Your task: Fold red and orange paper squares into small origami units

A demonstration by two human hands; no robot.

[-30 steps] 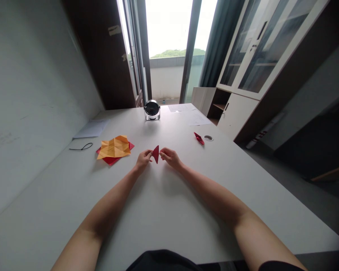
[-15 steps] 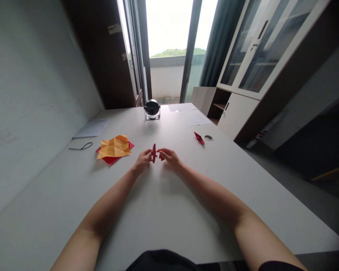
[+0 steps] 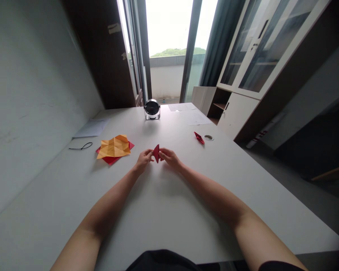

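Head view: left hand pinches the small, folded, red paper piece over the flat white tabletop; right hand sits at its opposite edge, whether gripping cannot be told. Uneven pulling between the hands could tear the paper or spring its folds.

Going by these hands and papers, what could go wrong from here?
The left hand pinches the small folded red paper by one side, so it might slip if that grip loosens. The right hand is at the opposite side; pressing hard might crumple it. The creased orange paper sheet lies over a red paper sheet, so a bump might shift both.
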